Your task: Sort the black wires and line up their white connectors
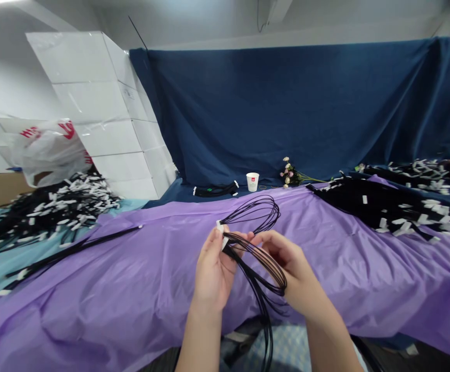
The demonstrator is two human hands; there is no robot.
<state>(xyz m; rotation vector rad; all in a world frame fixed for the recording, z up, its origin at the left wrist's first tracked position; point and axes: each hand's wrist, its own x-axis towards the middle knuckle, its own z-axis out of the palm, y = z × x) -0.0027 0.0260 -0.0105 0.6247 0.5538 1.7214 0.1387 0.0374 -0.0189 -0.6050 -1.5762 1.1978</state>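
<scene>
A bundle of thin black cables (261,256) with small white tags is looped between my hands above a purple tablecloth (112,289). My left hand (212,268) is closed around the bundle near its white tagged end. My right hand (292,268) pinches the same bundle from the right, with a loop draped over its fingers. The cable tails hang down past the table's near edge.
A heap of tagged black cables (50,212) lies at the left, another heap (387,206) at the right. Long straight cables (73,248) lie across the left cloth. A white paper cup (252,181), a tied cable coil (215,190) and small flowers (291,174) stand before a blue curtain. White boxes (108,113) are stacked at back left.
</scene>
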